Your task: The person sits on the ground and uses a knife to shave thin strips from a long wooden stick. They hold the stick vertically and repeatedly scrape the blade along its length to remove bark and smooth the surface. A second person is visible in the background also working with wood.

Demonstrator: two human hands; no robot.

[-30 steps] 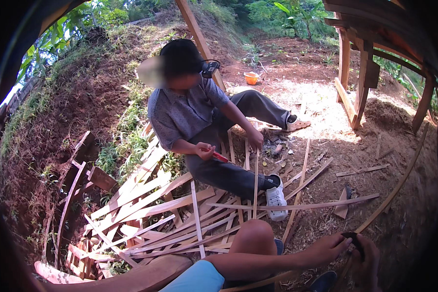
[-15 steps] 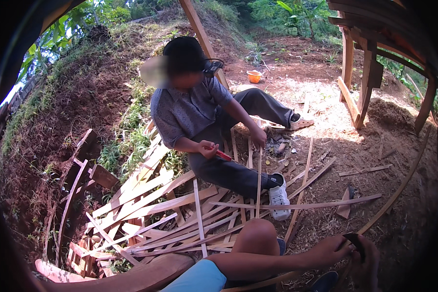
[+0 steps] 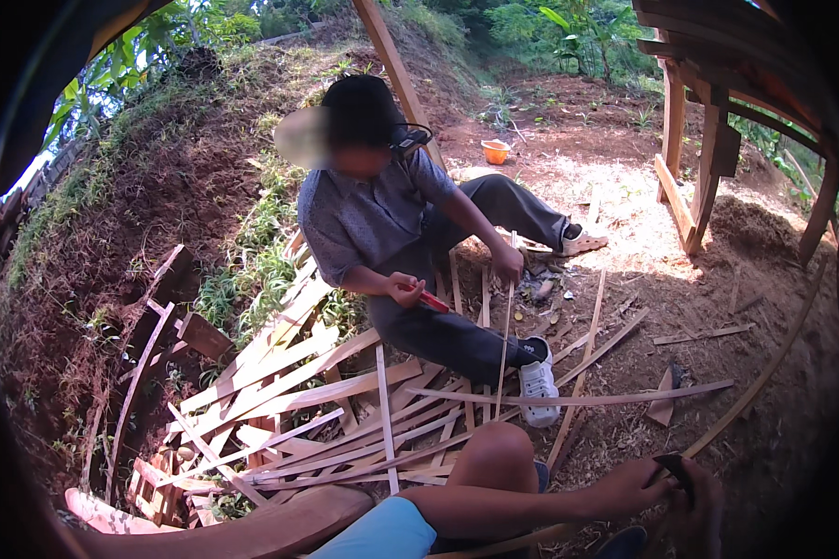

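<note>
My left hand [image 3: 627, 487] reaches across from the lower edge and is closed around a long, thin wooden strip [image 3: 763, 384], which bends up toward the right rim. Beside it my right hand [image 3: 705, 503], partly in shadow, is closed on a dark, curved, blade-like tool [image 3: 678, 470]. The tool lies against the strip between my two hands. Its handle is hidden by my fingers. The strip's other end [image 3: 522, 540] shows below my left forearm.
Opposite me sits a person [image 3: 368, 219] holding a red-handled tool [image 3: 433, 300] and a thin upright strip [image 3: 505, 345]. Many wooden slats [image 3: 280, 405] lie piled at left. A wooden beam [image 3: 252, 522] is near me. Farther off are an orange bucket [image 3: 496, 151] and wooden posts [image 3: 704, 177].
The view has shifted slightly. The other person's thin strip leans more than before. My hands keep nearly the same place on the strip and the dark tool.
</note>
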